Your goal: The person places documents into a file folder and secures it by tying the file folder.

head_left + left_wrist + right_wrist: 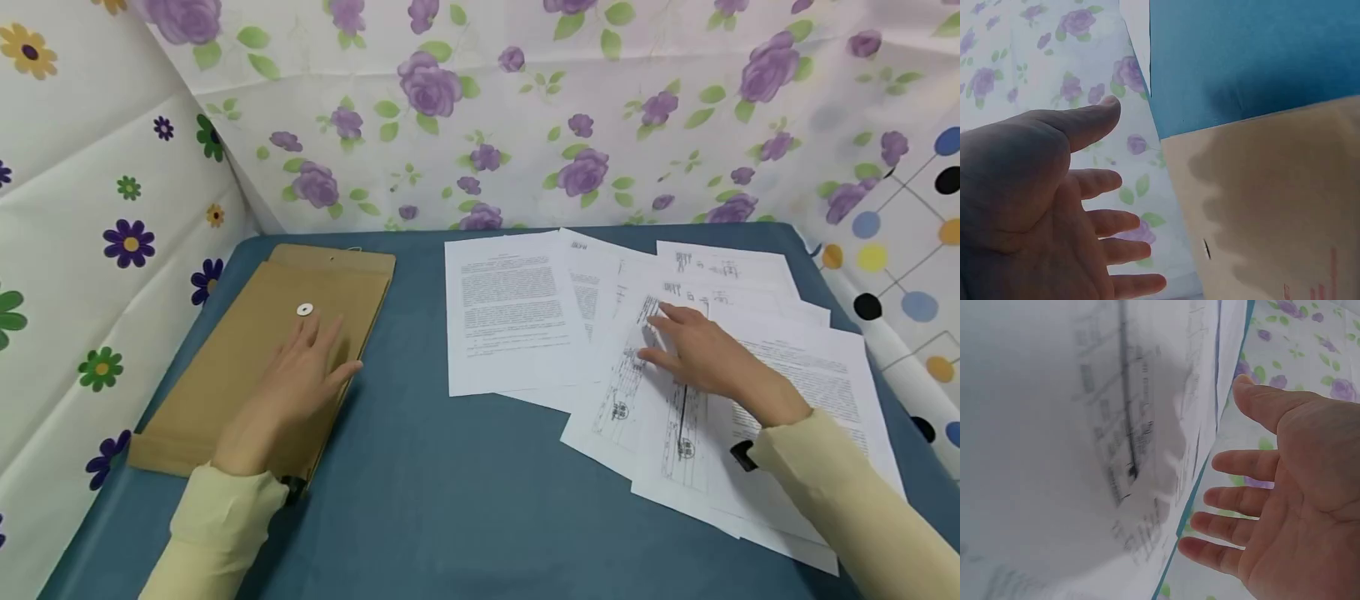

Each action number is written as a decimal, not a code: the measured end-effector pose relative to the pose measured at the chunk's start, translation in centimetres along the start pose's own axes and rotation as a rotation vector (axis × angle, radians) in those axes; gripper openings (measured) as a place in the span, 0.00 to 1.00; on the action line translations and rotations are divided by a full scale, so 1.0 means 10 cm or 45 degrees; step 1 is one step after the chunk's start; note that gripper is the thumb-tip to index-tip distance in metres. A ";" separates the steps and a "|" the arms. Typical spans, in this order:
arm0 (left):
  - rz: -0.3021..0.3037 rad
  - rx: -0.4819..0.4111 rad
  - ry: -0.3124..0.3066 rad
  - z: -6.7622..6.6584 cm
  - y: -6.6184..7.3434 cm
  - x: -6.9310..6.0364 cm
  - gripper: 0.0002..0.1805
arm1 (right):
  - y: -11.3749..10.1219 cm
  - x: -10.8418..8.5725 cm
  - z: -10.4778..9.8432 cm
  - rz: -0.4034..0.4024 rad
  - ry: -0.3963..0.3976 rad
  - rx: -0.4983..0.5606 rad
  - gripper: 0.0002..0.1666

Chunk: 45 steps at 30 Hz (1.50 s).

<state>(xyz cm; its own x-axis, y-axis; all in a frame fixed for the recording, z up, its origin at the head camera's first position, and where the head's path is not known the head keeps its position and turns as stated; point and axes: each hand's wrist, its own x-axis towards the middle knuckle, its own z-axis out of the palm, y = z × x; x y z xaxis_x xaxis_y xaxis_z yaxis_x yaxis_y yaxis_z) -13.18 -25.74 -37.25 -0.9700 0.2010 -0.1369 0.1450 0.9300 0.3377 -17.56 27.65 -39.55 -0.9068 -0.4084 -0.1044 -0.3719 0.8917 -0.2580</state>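
Observation:
A brown paper document envelope [225, 358] with a white round button [304, 309] lies on the left of the table. Above it hovers my left hand [288, 387], fingers spread, holding nothing; its shadow falls across the envelope [1285, 206] in the left wrist view. On the right, several printed sheets [802, 367] lie fanned over one another. My right hand [697, 354] is over these sheets with extended fingers and nothing in its grasp. The right wrist view shows the palm [1316, 506] apart from the printed paper [1035, 456].
A blue cloth [450, 500] covers the table. Flowered sheeting [525, 108] rises behind it, with more patterned sheeting [75, 250] at the left and dotted sheeting [915, 275] at the right.

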 end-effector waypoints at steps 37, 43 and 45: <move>-0.900 -0.262 0.303 -0.13 -0.53 1.27 0.26 | -0.71 1.37 -0.04 0.414 -0.026 0.183 0.40; -0.838 -0.213 0.342 -0.07 -0.37 1.51 0.33 | -0.79 1.39 0.01 0.485 -0.019 0.173 0.46; -0.824 -0.239 0.381 -0.04 -0.31 1.57 0.33 | -0.79 1.42 0.04 0.500 -0.015 0.178 0.46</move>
<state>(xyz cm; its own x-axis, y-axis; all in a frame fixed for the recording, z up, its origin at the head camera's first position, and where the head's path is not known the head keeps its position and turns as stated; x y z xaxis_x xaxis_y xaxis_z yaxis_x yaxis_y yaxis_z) -28.92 -25.61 -40.03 -0.8657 -0.4878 -0.1123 -0.4846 0.7603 0.4326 -27.37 14.73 -39.35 -0.9717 -0.0454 -0.2318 0.0332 0.9453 -0.3244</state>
